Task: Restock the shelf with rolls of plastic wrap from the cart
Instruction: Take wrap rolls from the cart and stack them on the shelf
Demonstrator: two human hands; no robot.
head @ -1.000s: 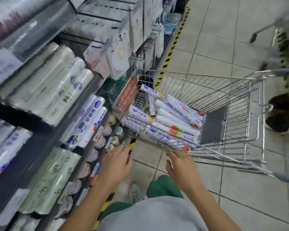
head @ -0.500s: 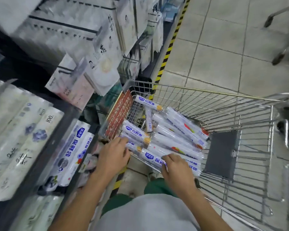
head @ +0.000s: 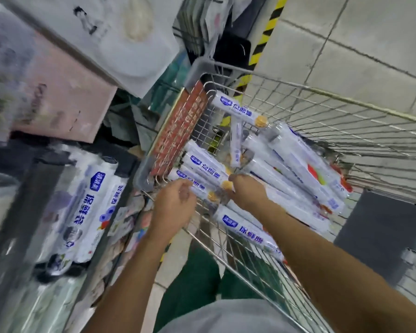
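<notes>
A wire cart [head: 327,93] holds several white rolls of plastic wrap [head: 300,164] with blue print, lying in a loose pile. Both my hands are inside the cart at its near left corner. My left hand [head: 175,205] curls its fingers round the left end of a short roll [head: 201,188]. My right hand [head: 246,192] closes over the same roll's yellow-capped right end, with its fingertips hidden among the rolls. To the left, the shelf [head: 31,188] carries similar white rolls [head: 91,212], blurred.
A red sign [head: 178,131] hangs on the cart's left end, close against the shelf. Pink and white packs [head: 65,92] hang above the shelf rolls. A grey flap [head: 375,227] sits at the cart's right. Tiled floor with a yellow-black stripe [head: 267,27] lies beyond.
I have leaned in closer to the cart. Both hands went from hovering before the cart to reaching inside it and closing on a short roll.
</notes>
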